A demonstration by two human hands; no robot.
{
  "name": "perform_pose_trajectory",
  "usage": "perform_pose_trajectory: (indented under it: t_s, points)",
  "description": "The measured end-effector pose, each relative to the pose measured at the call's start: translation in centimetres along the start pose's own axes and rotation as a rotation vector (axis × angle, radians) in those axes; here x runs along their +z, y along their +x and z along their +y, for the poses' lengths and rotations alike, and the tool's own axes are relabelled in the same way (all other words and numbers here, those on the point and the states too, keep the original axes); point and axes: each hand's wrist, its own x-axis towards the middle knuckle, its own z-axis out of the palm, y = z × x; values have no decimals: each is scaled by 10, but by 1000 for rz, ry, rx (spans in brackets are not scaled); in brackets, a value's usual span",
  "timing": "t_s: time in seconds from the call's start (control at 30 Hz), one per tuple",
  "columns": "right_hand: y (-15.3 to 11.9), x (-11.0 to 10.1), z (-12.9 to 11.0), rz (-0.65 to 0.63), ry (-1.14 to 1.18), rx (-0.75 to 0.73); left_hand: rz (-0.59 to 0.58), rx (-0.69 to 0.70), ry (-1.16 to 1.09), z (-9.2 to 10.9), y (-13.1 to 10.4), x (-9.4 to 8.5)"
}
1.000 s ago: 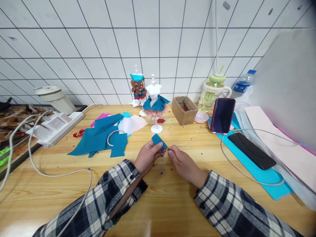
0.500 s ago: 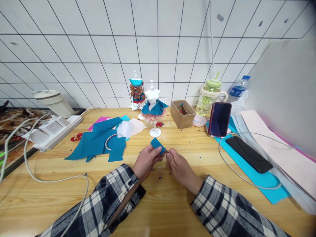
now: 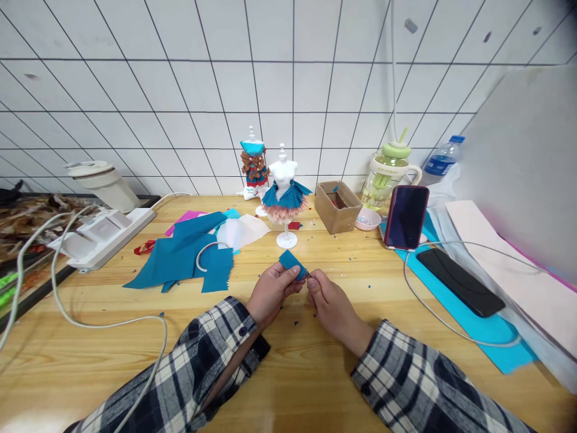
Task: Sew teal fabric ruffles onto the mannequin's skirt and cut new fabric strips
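My left hand pinches a small folded piece of teal fabric, thumb on top and fingers beneath. Close beside it, my right hand is closed around small scissors; only their thin dark tips show, against the fabric's right edge, and the handles are hidden in the fingers. Tiny teal snippets lie on the table below the hands. Just beyond them stands a small white mannequin wearing a teal and pink ruffled skirt.
Left lie large teal fabric, a white ring and a power strip with cables. Behind are a second dressed mannequin, a cardboard box, a pink dish and a jug. Right are two phones and sheets.
The whole view has shifted slightly, so everything appears a little further right. Both hands keep their hold, and the fabric and scissor tips stay together almost unchanged.
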Motion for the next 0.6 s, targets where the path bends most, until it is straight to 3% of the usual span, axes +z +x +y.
perform_pose_trajectory:
  t_s: [0.47, 0.6]
  points:
    - [-1, 4, -3, 42, 46, -9, 9, 0, -9, 0, -1, 1]
    - [5, -11, 0, 97, -8, 0, 40, 9, -7, -2, 0, 0]
